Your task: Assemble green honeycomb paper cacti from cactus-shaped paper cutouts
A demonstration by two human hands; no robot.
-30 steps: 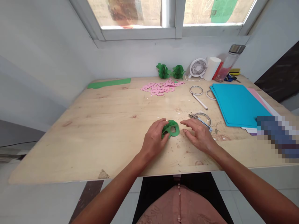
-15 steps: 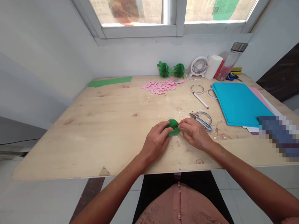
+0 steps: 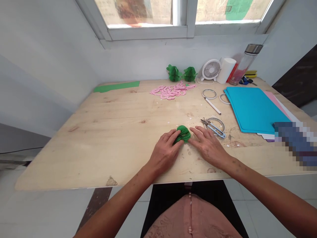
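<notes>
A small green layered paper ornament lies on the wooden table in front of me, its many thin paper leaves fanned apart. My left hand holds its left side between thumb and fingers. At its right edge is my right hand, fingers spread, with the thumb tip at or close to the paper. Just beyond my right hand, blue-handled thread snips lie across a roll of tape.
Pink paper cut-outs are heaped farther back, near two finished-looking green paper ornaments. A white fan, a bottle, a marker and blue sheets are to the right. A green paper strip lies back left.
My right hand has opened out of its pinch, and its fingers now spread beside the ornament. The paper leaves look more fanned. My left hand keeps its hold.
</notes>
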